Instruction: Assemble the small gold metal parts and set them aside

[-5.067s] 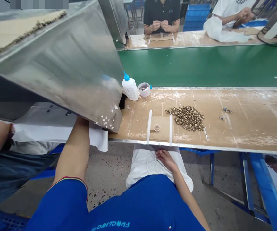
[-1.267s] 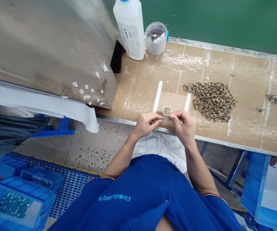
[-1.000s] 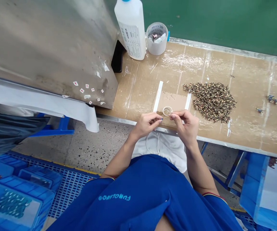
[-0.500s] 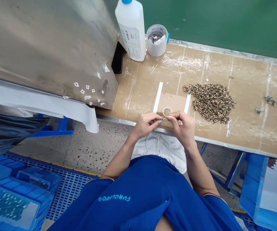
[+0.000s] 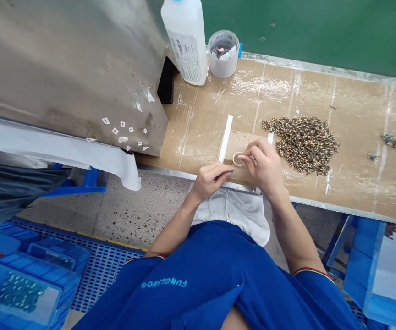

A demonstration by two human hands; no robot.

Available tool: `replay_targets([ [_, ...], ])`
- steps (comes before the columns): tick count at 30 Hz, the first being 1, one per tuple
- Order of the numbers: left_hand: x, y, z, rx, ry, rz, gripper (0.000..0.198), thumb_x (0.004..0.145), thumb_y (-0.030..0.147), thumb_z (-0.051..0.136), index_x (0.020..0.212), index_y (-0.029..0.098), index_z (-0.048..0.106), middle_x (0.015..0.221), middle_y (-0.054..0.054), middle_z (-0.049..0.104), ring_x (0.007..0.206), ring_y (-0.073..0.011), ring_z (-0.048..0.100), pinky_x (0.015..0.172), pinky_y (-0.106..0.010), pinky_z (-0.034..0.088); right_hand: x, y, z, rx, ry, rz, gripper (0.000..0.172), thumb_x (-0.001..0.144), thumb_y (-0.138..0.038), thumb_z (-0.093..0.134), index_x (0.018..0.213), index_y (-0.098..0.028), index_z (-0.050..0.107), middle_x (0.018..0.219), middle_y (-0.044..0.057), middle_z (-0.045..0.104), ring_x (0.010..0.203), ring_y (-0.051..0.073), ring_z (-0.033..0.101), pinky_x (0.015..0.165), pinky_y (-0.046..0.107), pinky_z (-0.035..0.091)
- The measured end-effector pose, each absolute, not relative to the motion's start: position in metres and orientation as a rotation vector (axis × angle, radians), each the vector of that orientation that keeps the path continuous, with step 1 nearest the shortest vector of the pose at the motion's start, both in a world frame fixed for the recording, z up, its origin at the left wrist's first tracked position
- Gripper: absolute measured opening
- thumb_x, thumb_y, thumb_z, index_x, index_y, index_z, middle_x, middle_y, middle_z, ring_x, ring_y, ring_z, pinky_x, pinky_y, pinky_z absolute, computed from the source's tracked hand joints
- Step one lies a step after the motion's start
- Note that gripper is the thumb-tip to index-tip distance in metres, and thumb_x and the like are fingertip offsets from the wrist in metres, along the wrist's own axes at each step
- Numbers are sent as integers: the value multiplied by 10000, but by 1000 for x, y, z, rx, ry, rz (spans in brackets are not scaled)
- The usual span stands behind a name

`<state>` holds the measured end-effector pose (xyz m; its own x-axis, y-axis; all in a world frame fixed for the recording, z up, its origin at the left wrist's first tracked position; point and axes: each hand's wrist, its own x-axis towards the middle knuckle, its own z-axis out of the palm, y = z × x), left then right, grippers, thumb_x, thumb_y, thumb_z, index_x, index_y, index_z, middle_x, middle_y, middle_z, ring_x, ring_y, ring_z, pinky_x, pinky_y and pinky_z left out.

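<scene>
Near the table's front edge, my left hand is closed in a pinch on a small dark-blue piece, mostly covered by the fingertips. My right hand is also pinched closed, its fingertips over the right side of a white ring lying on the table. A thin pale stick showed in these right fingers a moment ago; the fingers now hide it. Under the ring lies a tan card, flanked by white strips. Right of my right hand is a heap of small brown-and-cream pieces.
A white bottle and a tape roll holding scraps stand at the back, beside a black object. A metal box borders the left. Small blue figures lie far right. Blue bins sit low on the left.
My right hand has moved slightly up and away from the left hand, its fingertips now at the ring. The left hand stays nearly in place with the blue piece.
</scene>
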<state>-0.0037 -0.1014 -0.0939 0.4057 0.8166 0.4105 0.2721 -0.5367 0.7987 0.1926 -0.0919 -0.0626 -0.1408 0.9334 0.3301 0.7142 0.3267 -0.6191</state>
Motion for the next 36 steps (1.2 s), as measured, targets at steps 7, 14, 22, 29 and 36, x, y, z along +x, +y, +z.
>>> replay_targets([
  [7,-2,-104,-96,2060,971,1071,166,1002,220,557,966,156,705,884,-82,744,810,-144,693,729,-260,545,192,-91,-63,-1337,-1954,504,271,997,-351,567,753,-232,574,867,47,603,819,210,570,749,366,471],
  [14,-3,-100,-89,2021,943,1058,126,985,186,576,958,149,694,852,-65,734,766,-134,685,679,-237,527,194,-90,-61,-1423,-1954,343,262,979,-344,594,742,-240,557,910,72,619,893,248,538,807,403,459],
  [22,-3,-99,-87,1899,994,1007,156,987,235,567,925,156,686,763,-25,675,602,-100,586,584,-223,466,200,-88,-53,-1332,-1793,580,313,977,-424,591,726,-238,574,887,46,681,878,219,633,823,398,507],
  [29,-5,-97,-87,1816,994,935,178,983,265,570,905,157,688,763,-24,672,605,-101,579,581,-224,459,195,-106,-46,-1375,-1482,798,358,947,-542,605,776,-231,649,766,35,741,728,185,697,666,318,531],
  [36,-5,-98,-87,1802,994,917,201,986,303,573,906,161,692,751,-22,657,594,-102,564,574,-229,454,188,-108,-50,-1368,-1576,801,338,962,-500,597,773,-226,655,769,33,758,713,176,707,653,308,527],
])
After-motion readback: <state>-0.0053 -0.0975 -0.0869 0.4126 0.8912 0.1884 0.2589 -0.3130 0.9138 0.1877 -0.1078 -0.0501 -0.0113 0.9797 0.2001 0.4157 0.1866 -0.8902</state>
